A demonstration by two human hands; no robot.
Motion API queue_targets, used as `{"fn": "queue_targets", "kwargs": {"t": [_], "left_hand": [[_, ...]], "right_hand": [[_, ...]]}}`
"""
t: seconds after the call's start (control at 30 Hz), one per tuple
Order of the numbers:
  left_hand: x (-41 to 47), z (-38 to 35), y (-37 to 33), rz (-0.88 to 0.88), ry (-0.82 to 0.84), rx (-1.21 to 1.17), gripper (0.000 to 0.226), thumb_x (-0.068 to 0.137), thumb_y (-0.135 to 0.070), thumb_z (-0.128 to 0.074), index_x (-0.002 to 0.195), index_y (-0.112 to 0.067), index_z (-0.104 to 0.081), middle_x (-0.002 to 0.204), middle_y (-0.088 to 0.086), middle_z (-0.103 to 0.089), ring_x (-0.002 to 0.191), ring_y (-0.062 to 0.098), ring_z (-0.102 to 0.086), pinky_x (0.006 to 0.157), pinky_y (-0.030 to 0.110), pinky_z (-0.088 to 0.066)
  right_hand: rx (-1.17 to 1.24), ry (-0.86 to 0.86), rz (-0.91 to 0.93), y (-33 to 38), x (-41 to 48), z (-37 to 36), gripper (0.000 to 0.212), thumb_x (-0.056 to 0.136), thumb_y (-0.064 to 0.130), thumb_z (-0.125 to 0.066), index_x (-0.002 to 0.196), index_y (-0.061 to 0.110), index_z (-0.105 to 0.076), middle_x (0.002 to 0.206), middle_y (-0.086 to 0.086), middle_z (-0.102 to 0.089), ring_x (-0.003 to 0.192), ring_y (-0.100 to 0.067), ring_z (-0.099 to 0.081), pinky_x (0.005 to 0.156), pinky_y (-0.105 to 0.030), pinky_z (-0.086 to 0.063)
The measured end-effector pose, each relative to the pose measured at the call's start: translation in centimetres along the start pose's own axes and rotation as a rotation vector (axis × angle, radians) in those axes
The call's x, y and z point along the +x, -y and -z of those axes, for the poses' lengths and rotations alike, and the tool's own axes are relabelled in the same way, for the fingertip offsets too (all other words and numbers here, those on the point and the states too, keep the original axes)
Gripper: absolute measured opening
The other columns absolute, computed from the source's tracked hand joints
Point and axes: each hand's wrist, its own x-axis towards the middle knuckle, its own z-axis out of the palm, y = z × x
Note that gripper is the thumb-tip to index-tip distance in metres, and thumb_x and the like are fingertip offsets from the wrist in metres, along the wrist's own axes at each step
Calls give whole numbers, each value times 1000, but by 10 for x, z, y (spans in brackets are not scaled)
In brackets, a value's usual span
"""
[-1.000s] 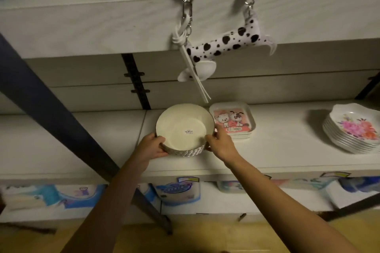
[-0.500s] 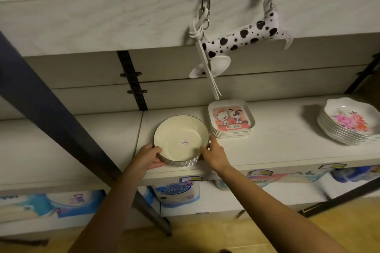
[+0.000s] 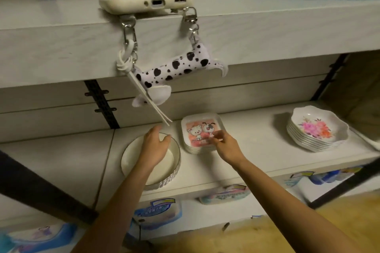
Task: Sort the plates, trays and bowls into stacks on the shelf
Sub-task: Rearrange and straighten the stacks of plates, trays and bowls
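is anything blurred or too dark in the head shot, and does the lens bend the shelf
Head view: dim, warm light. The right hand is blurred at the fingers over the cartoon tray stack. The flower plate stack casts a soft shadow to its left. The shelf edges bow from the wide lens.

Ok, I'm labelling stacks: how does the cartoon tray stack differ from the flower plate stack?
The cartoon tray stack is square with rounded corners; the flower plate stack has scalloped rims. The trays show two cartoon animals, the plates pink and orange flowers. Both are white-rimmed stacks on one shelf.
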Motion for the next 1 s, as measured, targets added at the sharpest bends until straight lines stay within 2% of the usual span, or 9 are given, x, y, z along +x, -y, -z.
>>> {"fn": "queue_targets", "kwargs": {"t": [0.1, 0.27, 0.33, 0.47, 0.6, 0.73, 0.87, 1.0], "left_hand": [[4, -32, -23, -33, 51, -24, 42, 89, -14, -53, 130, -5, -46, 135, 15, -49, 121, 29, -49, 95, 30, -37], [11, -79, -50, 15, 95, -14, 48, 91, -8, -50, 137, -8, -38, 143, 14, -41, 130, 27, -40, 101, 27, -35], [22, -93, -50, 77, 74, -12, 52, 91, -11, -50, 139, -5, -34, 146, 16, -37, 133, 29, -37, 105, 31, -33], [44, -112, -35, 217, 54, 34, 53, 88, -20, -54, 134, -2, -36, 137, 16, -45, 121, 33, -48, 93, 36, -45], [76, -130, 2, 231, 60, 92, 53, 77, -18, -54, 129, -11, -42, 121, 11, -61, 100, 27, -62, 81, 39, -57], [64, -118, -17, 279, 82, 126, 30, 83, -10, -62, 111, -3, -57, 107, 12, -66, 95, 29, -65, 72, 31, -54], [63, -119, -18, 275, 47, 150, 28, 83, -17, -63, 108, -5, -60, 105, 14, -69, 92, 27, -67, 80, 37, -58], [52, -121, -24, 239, 82, 167, 29, 89, -9, -49, 116, -6, -59, 112, 15, -66, 99, 30, -63, 79, 34, -51]], "right_hand": [[-24, -2, -7, -9, 16, 24, 34, 94, 25, -50, 121, 4, -51, 125, -14, -59, 110, -29, -58, 94, -42, -49], [-117, 45, -30, -30, 46, 55, 41, 94, 23, -50, 130, 3, -46, 134, -14, -53, 118, -28, -54, 101, -40, -45], [-150, 77, -44, -36, 57, 62, 44, 95, 23, -48, 133, 3, -43, 137, -14, -50, 120, -28, -52, 101, -38, -43], [-206, 177, -97, -41, 75, 65, 53, 96, 28, -46, 139, 0, -34, 142, -17, -44, 125, -31, -48, 101, -38, -41], [-207, 269, -119, -37, 86, 55, 53, 95, 31, -48, 136, -1, -36, 137, -17, -49, 119, -31, -52, 84, -30, -42], [-268, 296, -65, -37, 88, 43, 42, 95, 29, -46, 130, 6, -43, 130, -15, -56, 111, -33, -57, 96, -44, -47], [-292, 307, -48, -38, 90, 43, 41, 95, 29, -45, 130, 8, -43, 128, -15, -58, 110, -32, -59, 97, -45, -48], [-282, 310, -56, -46, 85, 52, 42, 95, 27, -47, 131, 8, -42, 129, -15, -58, 109, -33, -60, 95, -46, -50]]}}
